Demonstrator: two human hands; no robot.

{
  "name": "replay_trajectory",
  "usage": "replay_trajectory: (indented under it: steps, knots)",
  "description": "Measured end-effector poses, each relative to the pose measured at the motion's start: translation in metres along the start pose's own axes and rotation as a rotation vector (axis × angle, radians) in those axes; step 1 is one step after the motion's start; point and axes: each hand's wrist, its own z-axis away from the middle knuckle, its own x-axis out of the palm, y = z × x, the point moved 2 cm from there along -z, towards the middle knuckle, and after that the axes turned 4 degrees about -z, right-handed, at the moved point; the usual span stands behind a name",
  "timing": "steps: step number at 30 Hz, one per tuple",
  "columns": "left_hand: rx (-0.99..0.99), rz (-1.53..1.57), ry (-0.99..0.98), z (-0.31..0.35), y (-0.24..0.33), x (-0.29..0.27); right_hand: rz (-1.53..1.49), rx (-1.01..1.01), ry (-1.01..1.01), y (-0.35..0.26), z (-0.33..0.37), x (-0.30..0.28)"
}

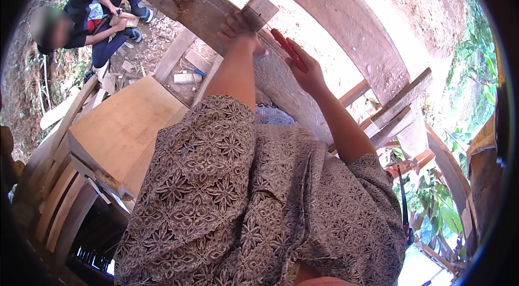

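Note:
My left hand (238, 32) presses a small wood block (260, 10) against a thick plank (203, 7). Its fingers curl over the wood, and the block's end sticks out beyond them to the right. A short dark line marks the block's face. Closed round a red-handled tool (287, 50), my right hand (308, 73) is just right of the block. The tool's handle slants up toward the block; its working end is too thin and washed out to make out.
A broad curved timber (335, 10) arcs across the far side. At left stands a pale wooden box-like piece (127, 129) beside stacked boards. Another person (92, 21) sits on the ground at far left, holding wood. Narrow boards (400, 99) jut out at right.

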Motion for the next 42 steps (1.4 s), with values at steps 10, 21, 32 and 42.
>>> replay_trajectory:
  steps: [10,21,32,42]
  knots:
    - [0.013,0.057,0.015,0.012,-0.006,-0.003,0.114,0.084,-0.092,-0.137,0.071,-0.093]
    - [0.035,0.148,0.259,-0.015,-0.010,0.035,0.198,-0.001,-0.037,-0.081,-0.094,0.050]
    - [0.018,0.062,0.060,0.004,-0.007,0.002,-0.012,0.069,-0.036,-0.025,-0.017,0.004]
    - [0.038,0.119,0.056,0.018,-0.012,-0.002,0.067,0.175,-0.094,-0.117,0.073,-0.080]
